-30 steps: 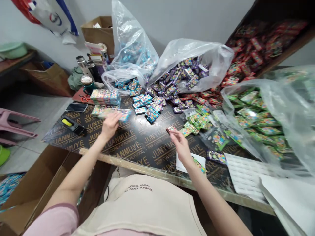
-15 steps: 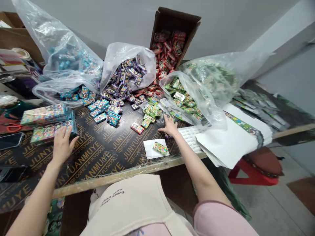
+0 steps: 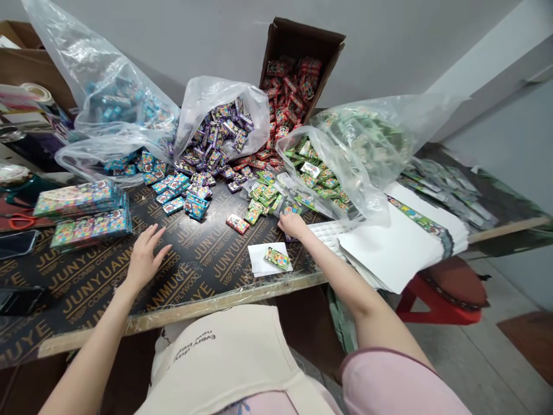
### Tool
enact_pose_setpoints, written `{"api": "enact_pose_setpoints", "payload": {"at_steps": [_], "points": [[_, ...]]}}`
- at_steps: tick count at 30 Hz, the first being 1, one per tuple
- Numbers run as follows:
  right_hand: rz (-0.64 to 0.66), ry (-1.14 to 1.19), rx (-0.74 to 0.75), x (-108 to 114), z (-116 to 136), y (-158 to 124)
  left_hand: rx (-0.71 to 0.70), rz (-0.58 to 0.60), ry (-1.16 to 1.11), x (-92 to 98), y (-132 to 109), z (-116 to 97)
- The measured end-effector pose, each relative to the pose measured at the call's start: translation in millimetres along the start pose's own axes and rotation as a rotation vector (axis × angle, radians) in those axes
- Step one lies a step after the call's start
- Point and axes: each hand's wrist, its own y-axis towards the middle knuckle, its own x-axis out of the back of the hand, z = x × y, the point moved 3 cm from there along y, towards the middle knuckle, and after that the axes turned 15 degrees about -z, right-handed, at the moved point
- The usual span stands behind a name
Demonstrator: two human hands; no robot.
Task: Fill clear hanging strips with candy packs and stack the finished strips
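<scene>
My left hand (image 3: 147, 257) hovers over the dark plywood tabletop (image 3: 185, 248), fingers apart and holding nothing. To its left lie two stacks of colourful packs in clear wrap (image 3: 90, 227). My right hand (image 3: 292, 225) has its fingers drawn together beside some clear plastic sleeves (image 3: 287, 206); its fingertips and whatever they grip are hidden. Just in front of that hand, a small green packet (image 3: 276, 258) rests on a folded white paper (image 3: 258, 259). A red packet (image 3: 237, 223) and several loose green packets (image 3: 262, 197) lie to its left.
Behind stand plastic bags of blue packets (image 3: 125, 104), purple packets (image 3: 220, 129) and green packets (image 3: 319, 173), plus a cardboard box (image 3: 337, 43) of red ones. White sheets (image 3: 389, 253) overhang the front edge at right. A phone (image 3: 17, 244) and red-handled scissors (image 3: 21, 221) lie left.
My left hand has moved right, away from the wrapped stacks, over the bare tabletop. My right hand's spread fingers have closed together by the clear sleeves. The view has shifted slightly.
</scene>
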Motion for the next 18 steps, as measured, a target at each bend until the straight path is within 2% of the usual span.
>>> {"api": "enact_pose_setpoints", "payload": {"at_steps": [5,11,15,18], "points": [[-0.07,0.004,0.012,10,-4,-4,-0.019,0.012,-0.035,0.2,-4,-5],[-0.21,-0.022,-0.07,32,-15,-1,-0.06,0.07,-0.08,-6.1,-4,-13],[-0.258,-0.038,-0.115,44,-22,5,-0.071,0.086,-0.11,-6.1,-4,-16],[-0.313,-0.011,-0.159,61,-19,9,-0.059,0.093,-0.126,-5.5,-5,-17]]}}
